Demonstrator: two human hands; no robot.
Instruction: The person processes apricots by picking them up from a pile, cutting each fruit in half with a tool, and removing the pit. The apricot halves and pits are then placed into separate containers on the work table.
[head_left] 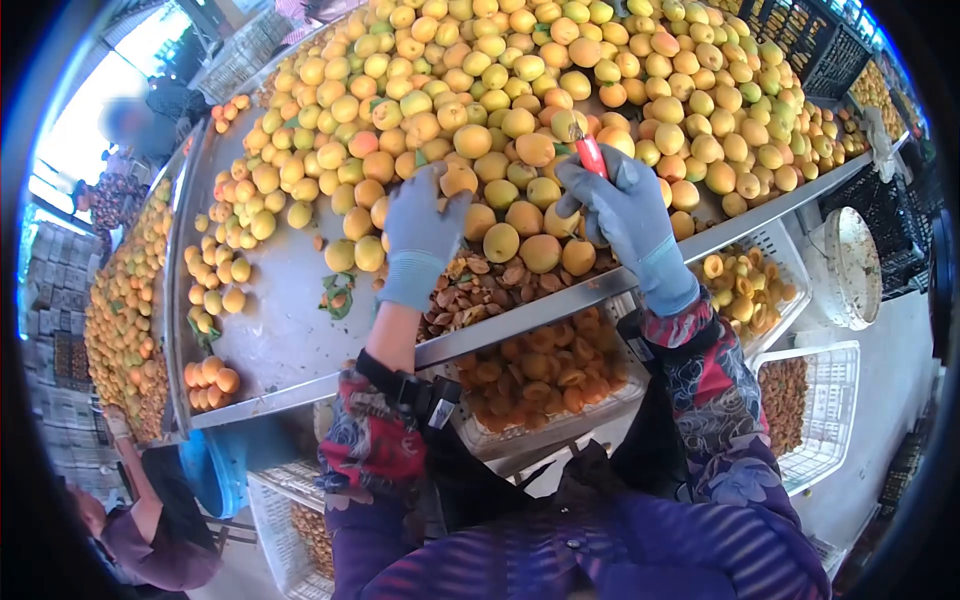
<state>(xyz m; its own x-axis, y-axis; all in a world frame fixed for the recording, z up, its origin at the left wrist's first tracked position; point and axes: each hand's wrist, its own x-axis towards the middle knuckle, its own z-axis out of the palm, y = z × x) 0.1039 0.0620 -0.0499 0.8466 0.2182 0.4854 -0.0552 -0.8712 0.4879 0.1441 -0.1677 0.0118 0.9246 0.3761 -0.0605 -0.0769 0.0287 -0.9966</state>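
Note:
A large heap of yellow-orange apricots (500, 243) covers the metal table (285, 325). My left hand (418, 232), in a grey glove, reaches into the heap's near edge with thumb and fingers around one apricot (459, 179). My right hand (628, 205), gloved alike, is closed around a small red-handled tool (591, 155) with a short metal tip pointing up and away. The exact shape of that tip is too small to tell. Brown apricot pits (490, 290) lie piled between my hands along the table's near edge.
Below the edge sits a crate of halved apricots (545, 375), with another crate of halves (745, 290) to the right. A white basket of pits (815, 405) and a white bucket (850, 268) stand on the floor. At left are a blue bucket (215, 470) and another person (165, 530).

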